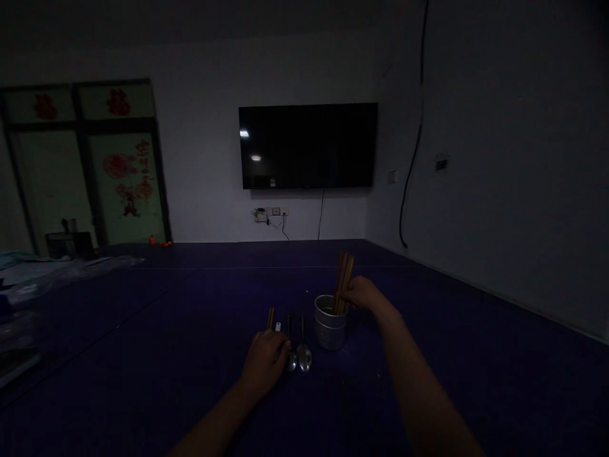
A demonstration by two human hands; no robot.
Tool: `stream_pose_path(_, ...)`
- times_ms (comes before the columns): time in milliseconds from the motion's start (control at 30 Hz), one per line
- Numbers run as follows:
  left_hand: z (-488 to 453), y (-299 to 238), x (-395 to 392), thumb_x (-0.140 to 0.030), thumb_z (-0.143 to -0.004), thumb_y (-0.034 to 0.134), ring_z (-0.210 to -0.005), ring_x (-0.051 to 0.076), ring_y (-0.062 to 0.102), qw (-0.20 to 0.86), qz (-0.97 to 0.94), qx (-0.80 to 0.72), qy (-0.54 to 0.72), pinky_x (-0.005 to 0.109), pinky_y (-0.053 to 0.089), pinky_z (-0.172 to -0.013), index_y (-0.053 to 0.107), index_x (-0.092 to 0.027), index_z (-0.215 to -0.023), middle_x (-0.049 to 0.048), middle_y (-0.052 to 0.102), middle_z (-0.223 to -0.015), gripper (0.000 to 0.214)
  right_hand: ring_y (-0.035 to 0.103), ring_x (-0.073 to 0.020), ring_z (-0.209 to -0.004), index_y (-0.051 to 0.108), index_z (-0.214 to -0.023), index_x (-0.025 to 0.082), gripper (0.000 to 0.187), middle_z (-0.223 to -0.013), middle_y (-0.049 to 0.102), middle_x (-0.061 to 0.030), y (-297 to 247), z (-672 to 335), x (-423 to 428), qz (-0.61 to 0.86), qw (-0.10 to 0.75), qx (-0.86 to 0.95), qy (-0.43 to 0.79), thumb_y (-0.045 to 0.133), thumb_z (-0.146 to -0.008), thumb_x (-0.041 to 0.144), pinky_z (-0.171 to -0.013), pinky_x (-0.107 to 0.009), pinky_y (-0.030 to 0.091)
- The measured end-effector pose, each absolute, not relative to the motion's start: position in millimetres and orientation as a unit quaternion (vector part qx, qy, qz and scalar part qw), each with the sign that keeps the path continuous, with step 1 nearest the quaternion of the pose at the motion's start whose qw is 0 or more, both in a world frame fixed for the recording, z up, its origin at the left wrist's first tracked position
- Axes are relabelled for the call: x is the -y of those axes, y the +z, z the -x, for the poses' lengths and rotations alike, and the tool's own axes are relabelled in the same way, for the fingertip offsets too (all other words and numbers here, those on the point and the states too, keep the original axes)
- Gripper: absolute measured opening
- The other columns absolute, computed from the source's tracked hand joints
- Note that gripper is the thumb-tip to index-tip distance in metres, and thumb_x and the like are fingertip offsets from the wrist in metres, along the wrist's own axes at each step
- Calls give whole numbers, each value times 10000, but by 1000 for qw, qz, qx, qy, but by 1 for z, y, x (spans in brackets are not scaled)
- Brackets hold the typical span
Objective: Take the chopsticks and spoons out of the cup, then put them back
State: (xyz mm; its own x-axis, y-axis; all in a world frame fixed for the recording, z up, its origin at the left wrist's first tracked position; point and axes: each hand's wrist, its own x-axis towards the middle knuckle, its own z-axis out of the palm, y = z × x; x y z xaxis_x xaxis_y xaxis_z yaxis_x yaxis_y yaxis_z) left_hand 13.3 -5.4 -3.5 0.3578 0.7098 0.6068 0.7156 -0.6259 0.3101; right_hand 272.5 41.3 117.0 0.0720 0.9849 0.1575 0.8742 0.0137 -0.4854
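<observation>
My right hand (pixel 359 292) is closed around a bundle of wooden chopsticks (pixel 344 279). Their lower ends are inside a grey metal utensil holder (pixel 330 331), and their tops lean slightly right. Left of the holder, my left hand (pixel 269 354) rests low at the table, thumb apart from the curled fingers. It covers part of another pair of chopsticks (pixel 271 317) and a utensil with a white handle end (pixel 278 326). Two metal spoons lie beside it: one spoon (pixel 292 363) near the thumb, the other spoon (pixel 304 357) nearer the holder.
The dark blue tabletop (pixel 214 292) reaches toward the wall. Clear plastic wrapping (pixel 71 271) lies at the left, with a flat light-edged object (pixel 19 368) below it. Small orange things (pixel 165 244) sit at the far edge. A television (pixel 309 146) hangs on the wall.
</observation>
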Motion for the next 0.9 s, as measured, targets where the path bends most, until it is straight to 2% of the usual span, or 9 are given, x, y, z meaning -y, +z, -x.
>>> stream_pose_path(200, -14, -4, 6, -303, -911, 352, -812, 200, 596, 7, 824, 438, -359, 340, 413, -740, 600, -194, -799, 66, 667, -828, 294, 611, -123, -507, 635, -518, 149, 285, -546, 653, -50, 117, -272, -41, 694, 233, 672, 110, 630, -787, 243, -464, -174, 399)
stream_pose_path(400, -14, -5, 4, -298, -912, 350, -784, 192, 596, 13, 825, 439, -354, 323, 412, -720, 605, -193, -791, 61, 664, -790, 302, 619, -128, -529, 647, -526, 157, 370, -558, 660, -54, 115, -274, -42, 689, 230, 680, 95, 578, -838, 342, -482, -182, 393)
stream_pose_path(700, -12, -4, 1, -295, -905, 359, -764, 193, 601, 29, 804, 456, -380, 323, 412, -718, 607, -200, -765, 57, 666, -761, 300, 632, -140, -566, 662, -548, 167, 373, -583, 671, -54, 115, -272, -41, 704, 238, 668, 49, 594, -826, 407, -486, -190, 376)
stream_pose_path(767, -9, -3, -1, -288, -906, 348, -774, 197, 603, 37, 790, 474, -387, 324, 411, -721, 611, -197, -778, 60, 665, -763, 306, 647, -178, -619, 685, -604, 150, 394, -636, 684, -95, 123, -274, -36, 718, 248, 650, 21, 582, -822, 461, -507, -217, 388)
stream_pose_path(833, -5, -3, -5, -282, -904, 349, -787, 201, 606, 44, 771, 495, -398, 321, 410, -718, 618, -190, -800, 66, 667, -781, 302, 660, -228, -747, 715, -764, 126, 418, -782, 702, -151, 138, -273, -24, 728, 276, 627, -19, 543, -835, 500, -555, -245, 408)
stream_pose_path(867, -2, -4, -8, -282, -902, 354, -794, 202, 607, 45, 761, 506, -404, 317, 410, -715, 621, -185, -811, 70, 669, -799, 298, 656, -244, -813, 712, -880, 119, 442, -865, 700, -169, 147, -271, -16, 731, 300, 611, -44, 503, -857, 509, -591, -256, 419)
stream_pose_path(900, 0, -4, -10, -283, -899, 361, -798, 201, 608, 46, 752, 515, -409, 312, 410, -711, 623, -181, -817, 74, 671, -817, 293, 650, -250, -846, 696, -973, 120, 456, -906, 698, -168, 156, -267, -7, 723, 364, 580, -94, 483, -868, 509, -625, -266, 428)
